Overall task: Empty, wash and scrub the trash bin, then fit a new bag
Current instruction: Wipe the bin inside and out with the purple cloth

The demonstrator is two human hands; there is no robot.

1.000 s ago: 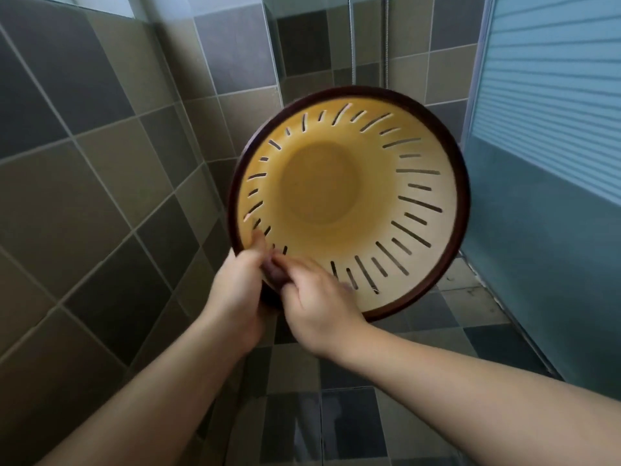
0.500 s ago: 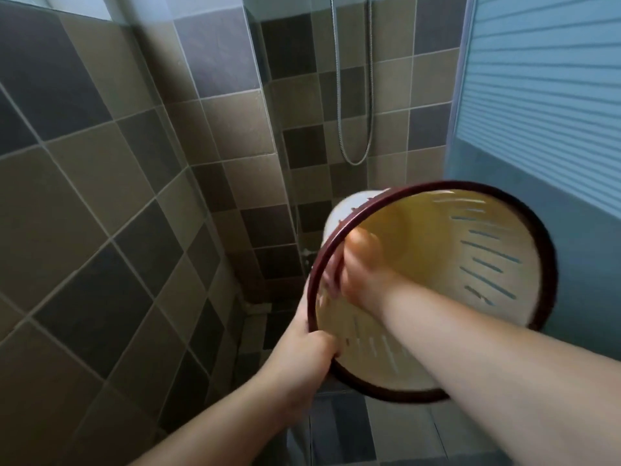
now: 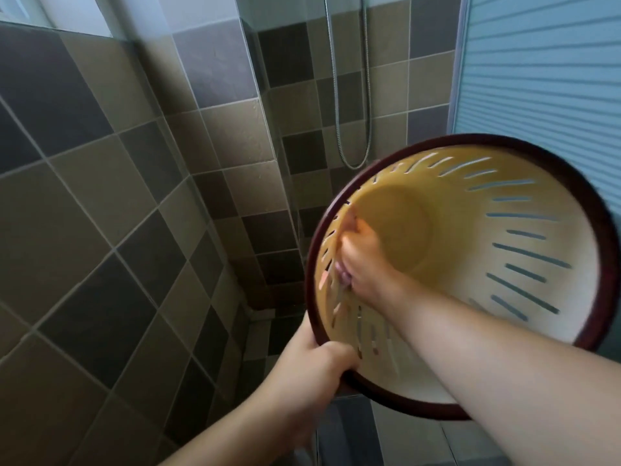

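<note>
A round yellow trash bin with slotted sides and a dark red rim is held in the air at the right, tilted so that its opening faces me. My left hand grips the rim at its lower left edge. My right hand reaches inside the bin, with its fingers against the left inner wall. The fingertips are blurred, with a small pinkish patch beside them, so I cannot tell whether that hand holds anything. The inside of the bin looks bare.
Brown and grey tiled walls close in on the left and behind. A metal shower hose hangs on the back wall. A frosted blue door stands at the right. Tiled floor lies below.
The bin has swung from the middle to the right and turned its opening back toward me. My right hand went from the rim into the bin; my left hand shifted along the lower rim.
</note>
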